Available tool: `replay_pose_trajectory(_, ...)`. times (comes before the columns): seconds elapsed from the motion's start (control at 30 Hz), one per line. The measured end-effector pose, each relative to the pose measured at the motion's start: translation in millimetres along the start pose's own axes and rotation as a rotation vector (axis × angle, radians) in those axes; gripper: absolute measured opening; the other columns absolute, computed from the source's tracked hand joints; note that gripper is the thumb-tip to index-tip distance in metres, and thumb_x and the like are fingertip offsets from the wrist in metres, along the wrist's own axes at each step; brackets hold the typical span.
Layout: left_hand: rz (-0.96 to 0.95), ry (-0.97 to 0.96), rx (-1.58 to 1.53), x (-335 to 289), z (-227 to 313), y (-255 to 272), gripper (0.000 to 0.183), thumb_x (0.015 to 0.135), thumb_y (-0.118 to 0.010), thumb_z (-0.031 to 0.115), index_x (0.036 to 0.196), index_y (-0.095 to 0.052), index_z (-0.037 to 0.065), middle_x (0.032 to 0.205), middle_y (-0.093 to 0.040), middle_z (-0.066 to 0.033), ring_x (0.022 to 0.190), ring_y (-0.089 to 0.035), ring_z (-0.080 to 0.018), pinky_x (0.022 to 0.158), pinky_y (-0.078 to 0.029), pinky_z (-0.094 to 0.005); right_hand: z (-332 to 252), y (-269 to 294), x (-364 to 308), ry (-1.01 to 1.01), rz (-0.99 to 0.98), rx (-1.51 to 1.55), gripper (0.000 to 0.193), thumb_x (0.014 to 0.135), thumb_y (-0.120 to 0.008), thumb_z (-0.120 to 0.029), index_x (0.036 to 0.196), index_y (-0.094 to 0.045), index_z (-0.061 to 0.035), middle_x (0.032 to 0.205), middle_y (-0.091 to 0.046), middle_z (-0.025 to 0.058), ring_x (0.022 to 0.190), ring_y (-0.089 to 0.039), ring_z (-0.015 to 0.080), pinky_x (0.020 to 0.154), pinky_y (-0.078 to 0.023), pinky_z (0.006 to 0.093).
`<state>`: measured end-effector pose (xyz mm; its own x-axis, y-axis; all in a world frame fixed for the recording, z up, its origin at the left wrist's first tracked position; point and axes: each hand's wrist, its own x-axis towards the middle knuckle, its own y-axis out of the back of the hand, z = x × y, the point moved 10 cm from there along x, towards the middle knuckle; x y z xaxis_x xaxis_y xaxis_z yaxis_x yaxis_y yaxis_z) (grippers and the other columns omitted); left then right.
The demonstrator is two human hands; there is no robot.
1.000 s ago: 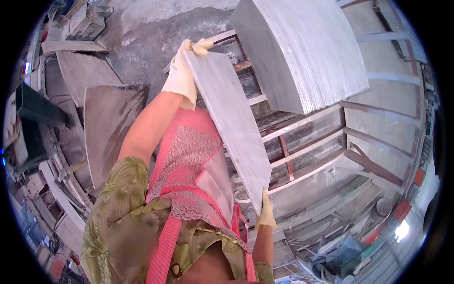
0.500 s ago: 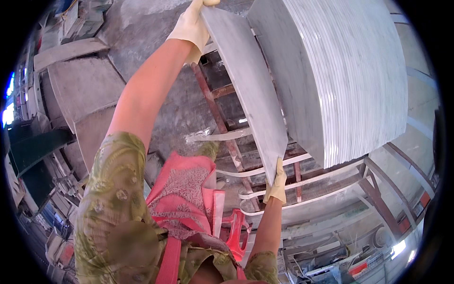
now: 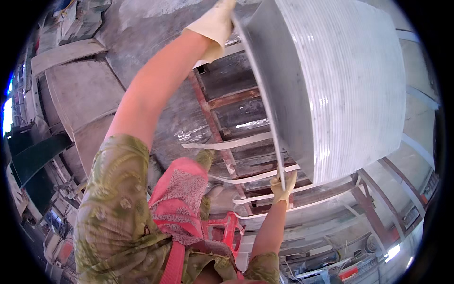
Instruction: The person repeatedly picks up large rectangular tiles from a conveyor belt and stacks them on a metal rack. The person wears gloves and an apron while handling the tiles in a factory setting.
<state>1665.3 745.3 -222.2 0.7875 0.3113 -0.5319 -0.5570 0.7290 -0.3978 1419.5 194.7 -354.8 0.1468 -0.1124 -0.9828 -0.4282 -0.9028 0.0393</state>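
Your L hand (image 3: 215,26) grips the grey slab (image 3: 279,94) top edge; R hand (image 3: 282,187) grips its lower corner, slab against the stack (image 3: 350,80).

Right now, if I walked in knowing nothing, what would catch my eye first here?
Most likely the thick stack of grey slabs standing on edge at upper right, its striped edges facing the camera. Against it, one thin grey slab is gripped by two gloved hands: the left hand at its top corner, the right hand at its lower end. Beneath sits a rusty red metal rack.
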Motion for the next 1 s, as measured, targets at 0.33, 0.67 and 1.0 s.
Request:
replay_pose_trajectory(0.33, 0.292, 0.221, 0.551, -118, -118, 69, 0.061, 0.094, -0.032, 0.052, 0.137, -0.045, 0.01, 0.135, -0.053, -0.0082, 0.129, -0.043, -0.0232, 0.105, -0.03, -0.0433, 10, 38, -88, 0.223, -0.008, -0.607, 0.056, 0.095, -0.043, -0.04, 0.128, -0.047, 0.0051, 0.118, -0.061, 0.0185, 0.112, -0.057, 0.0264, 0.1, -0.038, 0.037)
replay_pose_trajectory(0.67, 0.742, 0.552, 1.297, -448, -210, 297, 0.047, 0.089, -0.039, 0.038, 0.101, -0.068, 0.003, 0.104, -0.064, -0.0225, 0.103, -0.06, -0.0377, 0.09, -0.046, -0.0464, 37, -7, -174, 0.505, -0.233, -0.848, 0.044, 0.094, -0.051, -0.023, 0.127, -0.049, 0.0052, 0.114, -0.061, 0.0163, 0.109, -0.058, 0.0237, 0.097, -0.043, 0.0329)
replay_pose_trajectory(1.0, 0.949, -0.217, 1.365, -589, -152, 221, 0.035, 0.085, -0.045, 0.034, 0.092, -0.069, 0.01, 0.091, -0.067, -0.0126, 0.093, -0.062, -0.0281, 0.089, -0.041, -0.0409, 56, 25, -197, 0.788, -0.533, -0.724, 0.039, 0.093, -0.052, -0.027, 0.12, -0.05, 0.0003, 0.104, -0.063, 0.0158, 0.098, -0.062, 0.0242, 0.093, -0.047, 0.0345)
